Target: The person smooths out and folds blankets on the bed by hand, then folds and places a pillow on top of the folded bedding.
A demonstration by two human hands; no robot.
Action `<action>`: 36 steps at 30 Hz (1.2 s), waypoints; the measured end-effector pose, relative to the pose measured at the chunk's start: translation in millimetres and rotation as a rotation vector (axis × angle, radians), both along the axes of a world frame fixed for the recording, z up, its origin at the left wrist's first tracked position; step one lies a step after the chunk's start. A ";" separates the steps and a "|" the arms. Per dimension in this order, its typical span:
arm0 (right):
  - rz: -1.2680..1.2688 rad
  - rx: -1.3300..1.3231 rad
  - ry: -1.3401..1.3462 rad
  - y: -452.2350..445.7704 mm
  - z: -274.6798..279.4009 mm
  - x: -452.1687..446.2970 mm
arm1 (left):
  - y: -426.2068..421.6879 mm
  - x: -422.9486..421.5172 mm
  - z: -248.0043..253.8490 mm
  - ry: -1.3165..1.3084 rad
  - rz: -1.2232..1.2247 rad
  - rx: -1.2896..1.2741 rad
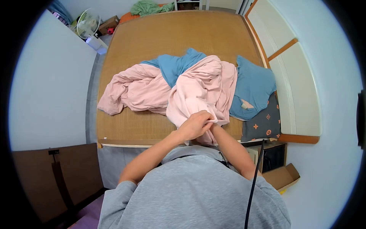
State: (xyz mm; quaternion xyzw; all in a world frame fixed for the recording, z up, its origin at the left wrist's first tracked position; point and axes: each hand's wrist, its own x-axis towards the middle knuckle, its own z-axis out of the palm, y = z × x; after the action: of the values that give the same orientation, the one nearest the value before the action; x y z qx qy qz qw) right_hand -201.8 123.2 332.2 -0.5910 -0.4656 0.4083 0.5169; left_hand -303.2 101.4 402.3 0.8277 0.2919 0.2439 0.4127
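Observation:
A crumpled quilt [145, 89], pink on one side and blue on the other, lies across the near half of the bed. Close to my body, my left hand [196, 124] is closed with its fingers pinching a gathered part of the pink cloth. The forearm on my right side crosses in to meet it, and my right hand [214, 126] goes in at the cloth beside the left one. Its fingers are hidden by fabric and by my left hand. Some of the pink cloth hangs down at the bed's near edge between my arms.
A woven mat [183, 30] covers the bed. A blue pillow [254, 86] and a dark patterned pillow [263, 124] lie by the cream headboard [299, 84]. A fan [88, 24] stands at far left, an open cardboard box [282, 177] at lower right. A black cable [253, 183] hangs before me.

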 end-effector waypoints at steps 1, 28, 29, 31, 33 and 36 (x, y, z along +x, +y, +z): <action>-0.014 0.009 0.000 8.7 0.0 1.5 | -0.7 -6.9 2.8 0.004 0.037 0.005; 0.557 0.046 -0.055 -21.5 -15.6 -72.7 | 2.6 -56.5 -20.5 0.232 0.748 0.414; 0.554 0.030 -0.035 -22.0 -11.5 -69.5 | -1.4 -50.9 -27.9 0.240 0.673 0.380; 0.556 -0.012 0.016 -23.4 -2.3 -57.1 | -6.7 -36.7 -27.8 0.214 0.637 0.339; 0.552 -0.056 0.070 -30.0 10.0 -36.2 | -13.8 -18.5 -18.7 0.154 0.484 0.305; 0.535 -0.101 0.150 -55.0 39.8 9.1 | -32.4 12.5 9.9 0.100 0.282 0.377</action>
State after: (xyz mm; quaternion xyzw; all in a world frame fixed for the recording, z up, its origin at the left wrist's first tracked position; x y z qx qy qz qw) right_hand -192.7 68.2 371.9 -0.4401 -0.5445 0.5954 0.3940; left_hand -290.7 69.0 412.1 0.8522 0.3738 0.3080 0.1979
